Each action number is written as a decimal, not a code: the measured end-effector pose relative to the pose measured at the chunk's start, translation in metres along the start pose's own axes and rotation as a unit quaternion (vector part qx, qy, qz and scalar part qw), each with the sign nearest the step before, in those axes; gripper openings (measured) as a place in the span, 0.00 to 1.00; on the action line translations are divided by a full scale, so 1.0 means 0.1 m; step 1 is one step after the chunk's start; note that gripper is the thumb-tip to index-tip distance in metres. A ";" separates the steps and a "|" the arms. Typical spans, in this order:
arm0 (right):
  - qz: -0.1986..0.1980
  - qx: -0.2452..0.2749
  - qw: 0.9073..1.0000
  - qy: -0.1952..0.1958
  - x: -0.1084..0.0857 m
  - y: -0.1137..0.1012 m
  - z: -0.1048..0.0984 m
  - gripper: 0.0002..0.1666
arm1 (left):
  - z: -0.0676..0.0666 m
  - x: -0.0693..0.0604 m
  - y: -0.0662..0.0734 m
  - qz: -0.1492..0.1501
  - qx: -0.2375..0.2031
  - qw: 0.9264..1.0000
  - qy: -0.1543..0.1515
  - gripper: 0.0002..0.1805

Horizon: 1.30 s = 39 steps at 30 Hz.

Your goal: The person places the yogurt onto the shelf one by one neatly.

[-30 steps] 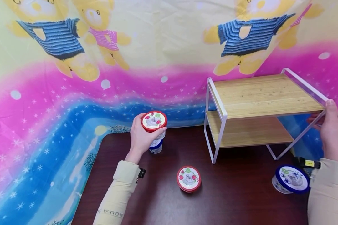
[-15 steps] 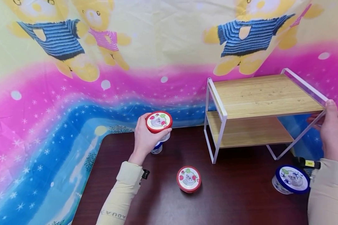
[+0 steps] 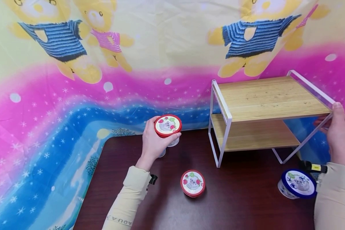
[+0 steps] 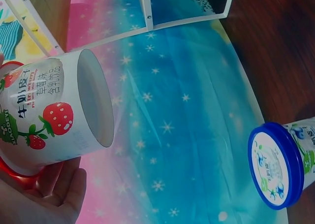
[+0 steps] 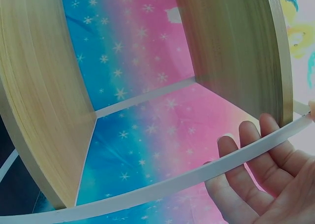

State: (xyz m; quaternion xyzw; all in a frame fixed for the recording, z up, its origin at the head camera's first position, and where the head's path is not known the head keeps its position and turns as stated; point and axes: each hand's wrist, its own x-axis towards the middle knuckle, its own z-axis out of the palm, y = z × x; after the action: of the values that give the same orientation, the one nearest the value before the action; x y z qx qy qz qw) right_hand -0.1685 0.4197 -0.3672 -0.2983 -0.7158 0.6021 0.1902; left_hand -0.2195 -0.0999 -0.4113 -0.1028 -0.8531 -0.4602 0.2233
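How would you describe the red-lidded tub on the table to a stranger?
On the dark brown table, find the two-tier shelf. In the head view, look below and left of it for the red-lidded tub. No hand touches it, unlike the matching tub in the left hand; the blueberry tub at right has a blue lid.

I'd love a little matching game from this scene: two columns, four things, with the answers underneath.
Column one
1. Left hand
2. Right hand
3. Shelf top
4. Table

Column two
A. Pale wood colour
B. Gripping a red-lidded tub
C. Dark reddish brown
D. Holding a white bar

Right pairs: 1-B, 2-D, 3-A, 4-C
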 end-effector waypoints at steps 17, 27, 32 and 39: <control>-0.001 0.010 1.000 0.000 0.00 0.02 0.00 0.47 | 0.13 -0.07 0.16 0.014 -0.022 1.000 -0.014 0.52; 0.002 0.003 1.000 -0.004 -0.02 0.00 -0.01 0.47 | 0.17 -0.11 0.33 0.030 -0.037 0.998 -0.030 0.51; 0.006 0.005 1.000 -0.007 -0.03 0.00 -0.01 0.47 | 0.19 -0.14 0.42 0.033 -0.035 0.998 -0.041 0.51; 0.002 0.007 1.000 -0.007 -0.01 0.01 -0.01 0.48 | 0.24 -0.17 0.50 0.044 -0.044 0.997 -0.049 0.51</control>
State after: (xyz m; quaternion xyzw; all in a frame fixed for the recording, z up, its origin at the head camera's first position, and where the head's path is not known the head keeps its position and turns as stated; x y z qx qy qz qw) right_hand -0.1667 0.4197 -0.3678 -0.2946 -0.7121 0.6095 0.1859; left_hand -0.1925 -0.0515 -0.3939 -0.1720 -0.8368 -0.4811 0.1968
